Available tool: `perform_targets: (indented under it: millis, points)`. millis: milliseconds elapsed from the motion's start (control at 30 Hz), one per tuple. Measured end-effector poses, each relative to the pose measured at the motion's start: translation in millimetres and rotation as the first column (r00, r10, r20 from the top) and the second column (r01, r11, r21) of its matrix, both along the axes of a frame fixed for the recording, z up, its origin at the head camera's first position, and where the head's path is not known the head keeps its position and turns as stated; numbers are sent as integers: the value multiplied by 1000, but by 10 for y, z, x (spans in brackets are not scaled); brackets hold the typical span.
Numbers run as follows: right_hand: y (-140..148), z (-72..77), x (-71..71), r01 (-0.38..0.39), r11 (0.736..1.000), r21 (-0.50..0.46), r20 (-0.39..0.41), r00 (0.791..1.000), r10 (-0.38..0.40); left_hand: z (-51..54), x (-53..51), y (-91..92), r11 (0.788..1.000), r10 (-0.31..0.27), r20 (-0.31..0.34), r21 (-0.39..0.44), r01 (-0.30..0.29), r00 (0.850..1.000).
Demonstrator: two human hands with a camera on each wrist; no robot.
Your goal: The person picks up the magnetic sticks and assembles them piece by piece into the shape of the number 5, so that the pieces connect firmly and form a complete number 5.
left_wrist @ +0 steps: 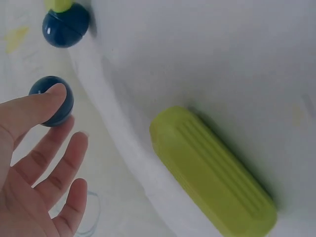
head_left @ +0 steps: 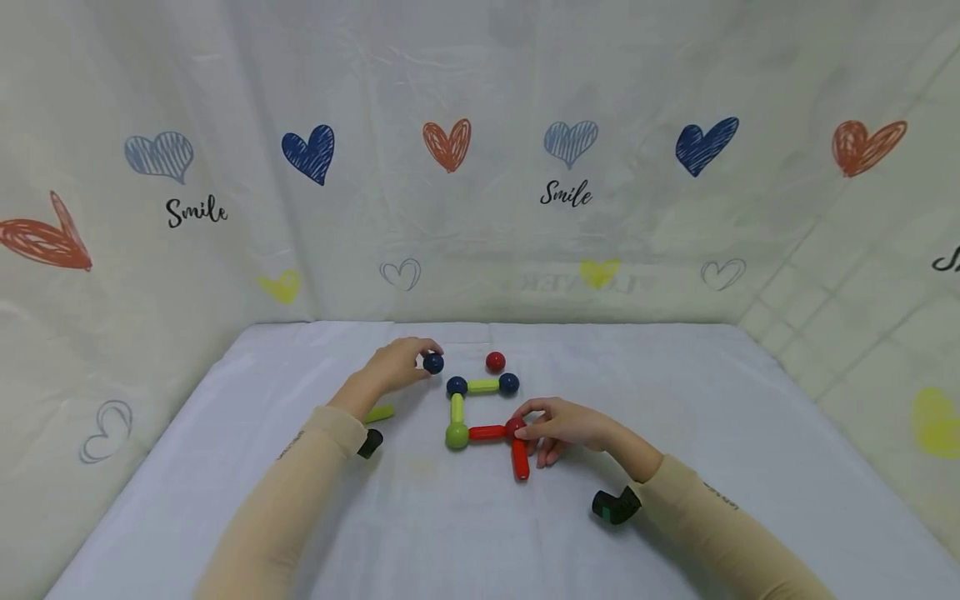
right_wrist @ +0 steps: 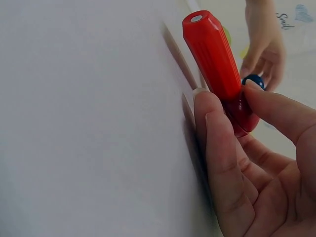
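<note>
Between thumb and fingertips my left hand [head_left: 400, 363] pinches a dark blue ball [head_left: 433, 362]; the left wrist view shows the same blue ball [left_wrist: 52, 100] lifted off the cloth. My right hand [head_left: 564, 423] pinches a red ball [head_left: 515, 427] at a corner of a linked shape. From that ball one red stick [head_left: 521, 459] points toward me, and another red stick [head_left: 487, 432] runs left to a green ball [head_left: 457, 436]. A green stick [head_left: 457, 408] joins this to a blue ball [head_left: 457, 387], then another green stick [head_left: 483, 386] reaches a second blue ball [head_left: 509, 383].
Behind the shape lies a loose red ball [head_left: 495, 362]. A loose green stick [head_left: 379, 413] is beside the left forearm, partly hidden in the head view. Dark wrist cameras [head_left: 616, 506] sit at both cuffs. A white cloth [head_left: 420, 533] covers the table, with a heart-printed curtain [head_left: 495, 233] behind.
</note>
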State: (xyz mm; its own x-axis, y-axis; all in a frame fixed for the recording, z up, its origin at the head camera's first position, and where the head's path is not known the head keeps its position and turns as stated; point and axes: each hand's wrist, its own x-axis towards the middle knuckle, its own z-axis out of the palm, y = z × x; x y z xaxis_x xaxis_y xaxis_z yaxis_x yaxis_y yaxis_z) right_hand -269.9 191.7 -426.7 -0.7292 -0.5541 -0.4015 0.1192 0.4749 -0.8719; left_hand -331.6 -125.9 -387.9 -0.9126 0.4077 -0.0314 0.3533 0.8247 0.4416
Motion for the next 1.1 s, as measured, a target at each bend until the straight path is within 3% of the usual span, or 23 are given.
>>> perform_targets:
  millis: [300,467,700,867,1100]
  points:
    - [-4,19,9,-7,1000,-4,3,1000,7,89,388,1,991,-132,-112,-10,132,985]
    - [6,56,21,-11,1000,-11,-6,1000,11,100,609,59,984,-170,-144,23,175,975]
    - [1,68,5,-13,1000,-8,-9,1000,13,77,912,208,960,-278,-121,4,281,953]
    - [-19,49,-12,-6,1000,-4,-5,1000,6,17,1066,325,928,-372,-99,-36,370,923]
    - [-39,26,-23,-10,1000,-5,-15,1000,10,-81,1150,427,873,-487,-68,-60,483,871]
